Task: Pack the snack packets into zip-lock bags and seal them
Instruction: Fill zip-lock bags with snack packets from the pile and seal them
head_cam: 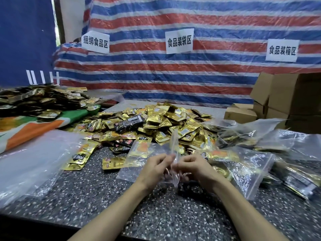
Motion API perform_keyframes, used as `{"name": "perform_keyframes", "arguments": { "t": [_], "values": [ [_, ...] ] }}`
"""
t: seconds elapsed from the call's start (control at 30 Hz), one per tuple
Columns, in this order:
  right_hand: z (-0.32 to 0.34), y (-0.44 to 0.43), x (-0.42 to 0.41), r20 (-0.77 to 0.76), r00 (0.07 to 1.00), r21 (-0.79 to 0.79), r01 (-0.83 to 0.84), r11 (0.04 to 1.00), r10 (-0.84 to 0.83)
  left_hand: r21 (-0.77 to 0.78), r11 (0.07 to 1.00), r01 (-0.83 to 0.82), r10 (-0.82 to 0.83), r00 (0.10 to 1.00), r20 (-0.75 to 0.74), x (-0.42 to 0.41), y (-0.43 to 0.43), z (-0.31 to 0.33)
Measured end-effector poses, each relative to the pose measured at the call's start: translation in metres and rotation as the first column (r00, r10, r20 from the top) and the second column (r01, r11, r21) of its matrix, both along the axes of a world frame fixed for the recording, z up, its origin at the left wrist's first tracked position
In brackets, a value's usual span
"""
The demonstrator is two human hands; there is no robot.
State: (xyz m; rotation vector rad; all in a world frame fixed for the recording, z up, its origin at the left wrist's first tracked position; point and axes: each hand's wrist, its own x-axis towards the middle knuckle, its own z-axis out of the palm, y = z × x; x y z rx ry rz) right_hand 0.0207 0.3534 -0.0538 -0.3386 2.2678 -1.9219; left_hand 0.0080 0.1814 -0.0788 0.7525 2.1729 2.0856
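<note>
A clear empty zip-lock bag (174, 152) stands edge-on between my hands above the speckled table (156, 214). My left hand (156, 166) pinches its left side and my right hand (194, 168) pinches its right side near the mouth. Behind them lies a big heap of gold snack packets (165, 122) with a few black packets (129, 122) mixed in. Loose gold packets (81, 157) lie to the left of my hands.
Filled zip-lock bags (243, 164) lie to the right, more at the far right. A stack of empty clear bags (31, 162) lies at left. Another packet pile (34, 100) sits at the back left. Cardboard boxes (286, 101) stand at the back right.
</note>
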Motion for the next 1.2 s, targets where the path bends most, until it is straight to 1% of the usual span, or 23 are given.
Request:
{"name": "perform_keyframes", "arguments": {
  "t": [0.07,0.13,0.2,0.27,0.33,0.37,0.4,0.43,0.5,0.57,0.63,0.7,0.8,0.87,0.9,0.97,1.03,1.07,1.1,1.13,1.17,1.2],
  "values": [
    [0.001,-0.002,0.002,-0.016,0.999,0.011,-0.037,0.999,0.037,-0.049,0.999,-0.009,0.008,1.0,-0.018,-0.001,0.001,0.001],
    [0.001,-0.002,0.005,-0.028,0.999,0.008,-0.041,0.999,0.041,-0.044,0.997,-0.056,0.056,0.998,-0.004,-0.002,0.001,0.003],
    [0.002,-0.002,0.005,-0.05,0.999,-0.015,0.015,1.0,-0.015,0.013,0.993,-0.117,0.116,0.992,0.048,-0.003,-0.001,0.004],
    [0.002,0.001,0.002,-0.091,0.985,-0.079,0.141,0.987,-0.148,0.114,0.98,-0.163,0.15,0.982,0.117,-0.002,-0.005,0.006],
    [0.005,0.003,0.001,-0.165,0.935,-0.163,0.287,0.944,-0.313,0.169,0.967,-0.19,0.163,0.973,0.161,-0.001,-0.008,0.008],
    [0.007,0.005,0.001,-0.226,0.896,-0.204,0.342,0.918,-0.383,0.18,0.964,-0.194,0.165,0.973,0.163,-0.001,-0.01,0.008],
    [0.008,0.006,0.003,-0.308,0.846,-0.226,0.38,0.897,-0.436,0.191,0.962,-0.194,0.166,0.974,0.154,-0.001,-0.011,0.008],
    [0.01,0.007,0.005,-0.41,0.793,-0.215,0.395,0.893,-0.45,0.205,0.96,-0.19,0.162,0.976,0.146,-0.002,-0.011,0.009],
    [0.014,0.005,0.011,-0.601,0.714,-0.116,0.366,0.923,-0.358,0.227,0.959,-0.171,0.144,0.981,0.131,-0.002,-0.011,0.01],
    [0.016,0.001,0.017,-0.719,0.668,0.028,0.304,0.952,-0.191,0.264,0.951,-0.159,0.126,0.983,0.137,-0.004,-0.012,0.013],
    [0.018,-0.002,0.021,-0.763,0.645,0.174,0.26,0.95,-0.036,0.326,0.931,-0.165,0.114,0.979,0.17,-0.004,-0.013,0.016],
    [0.02,-0.002,0.023,-0.77,0.634,0.271,0.223,0.936,0.072,0.382,0.908,-0.173,0.096,0.972,0.212,-0.004,-0.016,0.022],
    [0.023,0.0,0.024,-0.781,0.605,0.342,0.207,0.917,0.155,0.488,0.855,-0.174,0.046,0.964,0.262,-0.003,-0.021,0.031],
    [0.023,-0.003,0.025,-0.818,0.556,0.327,0.242,0.913,0.146,0.563,0.808,-0.173,0.01,0.96,0.281,-0.004,-0.024,0.036],
    [0.022,-0.006,0.025,-0.845,0.521,0.295,0.263,0.919,0.122,0.568,0.804,-0.177,0.009,0.958,0.286,-0.003,-0.025,0.037],
    [0.02,-0.011,0.026,-0.891,0.45,0.209,0.279,0.937,0.064,0.509,0.844,-0.168,0.039,0.966,0.254,-0.003,-0.026,0.035],
    [0.02,-0.012,0.026,-0.918,0.395,0.131,0.279,0.951,0.011,0.414,0.898,-0.146,0.083,0.983,0.166,-0.003,-0.031,0.033],
    [0.02,-0.011,0.025,-0.923,0.384,0.105,0.287,0.952,-0.014,0.342,0.927,-0.156,0.128,0.986,0.103,-0.004,-0.038,0.031],
    [0.021,-0.01,0.025,-0.922,0.386,0.087,0.297,0.951,-0.036,0.225,0.953,-0.203,0.205,0.979,0.018,-0.008,-0.047,0.03],
    [0.021,-0.009,0.024,-0.915,0.399,0.074,0.305,0.949,-0.057,0.061,0.95,-0.306,0.311,0.945,-0.101,-0.012,-0.06,0.03],
    [0.021,-0.007,0.023,-0.907,0.414,0.065,0.312,0.948,-0.074,-0.144,0.892,-0.428,0.394,0.893,-0.216,-0.016,-0.075,0.031],
    [0.02,-0.006,0.022,-0.902,0.424,0.058,0.318,0.946,-0.088,-0.356,0.794,-0.493,0.406,0.865,-0.293,-0.021,-0.091,0.03]
  ]
}}
